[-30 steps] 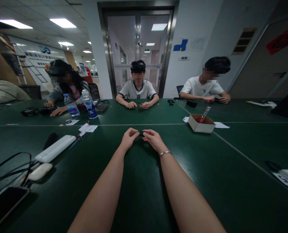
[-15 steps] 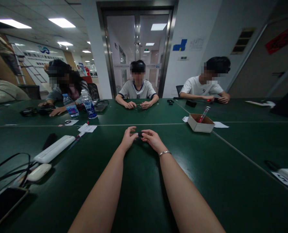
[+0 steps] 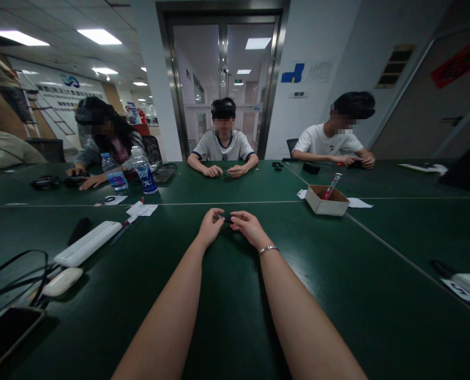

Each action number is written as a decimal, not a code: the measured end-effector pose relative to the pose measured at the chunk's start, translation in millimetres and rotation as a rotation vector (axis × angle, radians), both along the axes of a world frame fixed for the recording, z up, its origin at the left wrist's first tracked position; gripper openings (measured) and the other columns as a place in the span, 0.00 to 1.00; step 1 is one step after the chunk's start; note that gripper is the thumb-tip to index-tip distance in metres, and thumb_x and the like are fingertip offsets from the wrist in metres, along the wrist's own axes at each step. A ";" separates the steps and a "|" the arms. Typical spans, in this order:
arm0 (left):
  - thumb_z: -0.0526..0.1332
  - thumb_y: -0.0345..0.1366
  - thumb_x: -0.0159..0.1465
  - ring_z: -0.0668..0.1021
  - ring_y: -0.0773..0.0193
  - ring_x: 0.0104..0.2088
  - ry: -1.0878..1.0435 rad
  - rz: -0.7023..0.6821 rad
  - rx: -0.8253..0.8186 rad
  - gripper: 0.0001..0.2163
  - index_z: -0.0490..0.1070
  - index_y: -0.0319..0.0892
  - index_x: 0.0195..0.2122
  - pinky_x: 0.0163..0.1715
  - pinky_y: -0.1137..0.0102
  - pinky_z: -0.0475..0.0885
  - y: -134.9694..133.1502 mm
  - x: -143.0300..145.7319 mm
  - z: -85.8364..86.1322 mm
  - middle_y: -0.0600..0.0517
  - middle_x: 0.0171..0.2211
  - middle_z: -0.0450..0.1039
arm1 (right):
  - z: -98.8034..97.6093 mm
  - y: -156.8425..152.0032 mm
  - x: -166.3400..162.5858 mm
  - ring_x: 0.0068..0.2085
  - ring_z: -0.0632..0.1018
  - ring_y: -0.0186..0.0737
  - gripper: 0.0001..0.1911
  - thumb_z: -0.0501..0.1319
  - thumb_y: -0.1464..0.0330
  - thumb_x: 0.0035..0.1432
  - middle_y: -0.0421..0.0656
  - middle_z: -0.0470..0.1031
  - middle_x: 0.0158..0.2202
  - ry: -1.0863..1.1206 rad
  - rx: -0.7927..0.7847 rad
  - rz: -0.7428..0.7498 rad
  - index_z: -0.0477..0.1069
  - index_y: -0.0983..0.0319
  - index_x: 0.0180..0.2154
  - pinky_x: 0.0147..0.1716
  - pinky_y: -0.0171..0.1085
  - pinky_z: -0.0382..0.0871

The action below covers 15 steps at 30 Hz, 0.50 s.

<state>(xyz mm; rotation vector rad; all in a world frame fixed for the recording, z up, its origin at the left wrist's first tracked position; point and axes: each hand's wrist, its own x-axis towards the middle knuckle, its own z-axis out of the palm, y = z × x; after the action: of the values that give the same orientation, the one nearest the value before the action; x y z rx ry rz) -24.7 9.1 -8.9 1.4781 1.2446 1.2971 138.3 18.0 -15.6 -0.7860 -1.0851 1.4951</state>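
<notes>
My left hand (image 3: 210, 227) and my right hand (image 3: 250, 227) meet fingertip to fingertip over the dark green table (image 3: 235, 295). Both pinch a small dark object (image 3: 227, 218) held between them; it is too small to name. My forearms stretch forward from the bottom edge. A thin bracelet (image 3: 269, 248) circles my right wrist.
An open cardboard box (image 3: 326, 200) holding a red-tipped pen stands to the right. To the left lie a white power strip (image 3: 87, 243), a white mouse-like device (image 3: 63, 281), black cables (image 3: 13, 274), a phone (image 3: 5, 335), paper slips and two water bottles (image 3: 143, 171). Three people sit across the table.
My fingers have shifted slightly on the small dark object; both hands stay in the same place. The view has barely moved.
</notes>
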 end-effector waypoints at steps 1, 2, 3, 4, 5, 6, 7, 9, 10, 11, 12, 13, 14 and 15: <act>0.59 0.34 0.57 0.70 0.70 0.26 -0.013 0.000 -0.015 0.12 0.69 0.41 0.43 0.23 0.76 0.64 0.2 0.2 -0.1 0.52 0.32 0.68 | 0.2 0.0 0.0 0.27 0.77 0.35 0.16 0.75 0.70 0.41 0.42 0.76 0.28 0.000 -0.002 -0.001 0.76 0.64 0.35 0.25 0.31 0.72; 0.59 0.35 0.58 0.70 0.70 0.24 -0.027 -0.002 -0.045 0.11 0.68 0.41 0.42 0.22 0.76 0.63 0.4 0.4 -0.1 0.52 0.32 0.68 | 0.3 0.0 -0.1 0.26 0.77 0.34 0.16 0.75 0.70 0.41 0.42 0.76 0.28 0.001 -0.005 -0.005 0.76 0.64 0.35 0.25 0.31 0.72; 0.58 0.37 0.59 0.69 0.70 0.23 -0.038 -0.007 -0.074 0.11 0.68 0.41 0.41 0.22 0.75 0.62 0.4 0.6 0.0 0.53 0.30 0.68 | 0.5 -0.1 -0.2 0.26 0.77 0.34 0.16 0.75 0.70 0.41 0.42 0.76 0.28 0.000 -0.007 -0.008 0.76 0.64 0.35 0.25 0.30 0.71; 0.56 0.39 0.60 0.68 0.70 0.22 -0.041 -0.013 -0.087 0.11 0.68 0.41 0.41 0.21 0.75 0.61 0.4 0.8 0.0 0.53 0.28 0.67 | 0.7 -0.2 -0.3 0.26 0.77 0.34 0.16 0.75 0.70 0.41 0.42 0.76 0.28 -0.002 -0.008 -0.009 0.76 0.64 0.35 0.25 0.30 0.71; 0.56 0.40 0.61 0.67 0.70 0.22 -0.037 -0.015 -0.082 0.11 0.68 0.41 0.40 0.21 0.75 0.61 0.4 1.0 0.0 0.54 0.27 0.66 | 0.8 -0.3 -0.4 0.26 0.77 0.34 0.16 0.75 0.70 0.41 0.42 0.76 0.28 -0.003 -0.008 -0.011 0.76 0.64 0.35 0.25 0.30 0.71; 0.57 0.40 0.60 0.67 0.70 0.22 -0.028 -0.015 -0.063 0.11 0.68 0.41 0.40 0.21 0.76 0.60 0.2 1.1 0.1 0.54 0.27 0.66 | 0.9 -0.5 -0.5 0.26 0.77 0.34 0.16 0.75 0.70 0.41 0.42 0.76 0.28 -0.001 -0.005 -0.012 0.76 0.64 0.35 0.25 0.30 0.71; 0.57 0.39 0.59 0.67 0.70 0.23 -0.022 -0.014 -0.045 0.11 0.69 0.41 0.41 0.22 0.76 0.60 0.0 1.2 0.1 0.54 0.28 0.66 | 1.0 -0.7 -0.5 0.26 0.77 0.34 0.16 0.75 0.69 0.41 0.42 0.76 0.28 0.001 -0.002 -0.012 0.76 0.64 0.35 0.25 0.30 0.71; 0.57 0.40 0.59 0.66 0.70 0.23 -0.032 -0.018 -0.052 0.12 0.69 0.41 0.42 0.21 0.76 0.59 -0.6 1.3 0.2 0.54 0.28 0.66 | 1.2 -1.2 -0.4 0.26 0.77 0.34 0.16 0.75 0.69 0.41 0.42 0.76 0.29 0.007 0.001 -0.008 0.76 0.64 0.35 0.25 0.31 0.72; 0.55 0.41 0.61 0.65 0.70 0.22 -0.042 -0.024 -0.068 0.13 0.69 0.41 0.43 0.21 0.76 0.59 -0.9 1.3 0.4 0.55 0.26 0.65 | 1.3 -1.4 -0.3 0.26 0.77 0.34 0.16 0.75 0.69 0.41 0.42 0.76 0.29 0.010 0.000 -0.007 0.76 0.64 0.34 0.25 0.31 0.72; 0.53 0.42 0.62 0.64 0.70 0.21 -0.048 -0.031 -0.077 0.13 0.69 0.41 0.43 0.20 0.76 0.58 -1.3 1.3 0.6 0.55 0.25 0.64 | 1.5 -1.5 -0.2 0.26 0.77 0.34 0.17 0.75 0.69 0.41 0.42 0.76 0.29 0.011 -0.001 -0.005 0.76 0.64 0.34 0.25 0.31 0.72; 0.52 0.43 0.63 0.64 0.70 0.20 -0.048 -0.039 -0.076 0.14 0.69 0.41 0.43 0.20 0.76 0.58 -1.7 1.2 0.8 0.56 0.23 0.62 | 1.7 -1.7 0.0 0.26 0.77 0.34 0.17 0.75 0.69 0.41 0.42 0.76 0.29 0.011 -0.001 -0.003 0.76 0.64 0.34 0.25 0.31 0.72; 0.52 0.42 0.62 0.64 0.70 0.20 -0.043 -0.046 -0.066 0.14 0.69 0.41 0.43 0.20 0.76 0.58 -2.0 1.2 1.1 0.56 0.23 0.62 | 1.9 -1.8 0.1 0.26 0.77 0.34 0.17 0.75 0.69 0.41 0.42 0.77 0.29 0.011 -0.002 -0.003 0.76 0.64 0.34 0.25 0.31 0.72; 0.53 0.40 0.61 0.64 0.70 0.20 -0.038 -0.049 -0.057 0.13 0.69 0.41 0.44 0.20 0.76 0.58 -2.2 1.1 1.3 0.56 0.23 0.62 | 2.0 -1.9 0.2 0.26 0.77 0.34 0.17 0.75 0.69 0.41 0.42 0.76 0.29 0.013 -0.003 -0.002 0.76 0.64 0.35 0.26 0.31 0.72; 0.54 0.38 0.60 0.64 0.70 0.20 -0.038 -0.051 -0.060 0.13 0.69 0.42 0.45 0.20 0.76 0.58 -2.3 1.0 1.5 0.56 0.24 0.63 | 2.2 -1.9 0.3 0.26 0.77 0.34 0.17 0.75 0.69 0.41 0.42 0.76 0.29 0.013 -0.002 -0.001 0.76 0.64 0.35 0.26 0.31 0.72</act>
<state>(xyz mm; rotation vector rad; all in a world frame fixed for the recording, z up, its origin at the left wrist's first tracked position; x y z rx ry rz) -23.7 6.8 -7.5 1.4270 1.2035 1.2387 138.6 16.1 -13.4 -0.7771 -1.0734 1.4992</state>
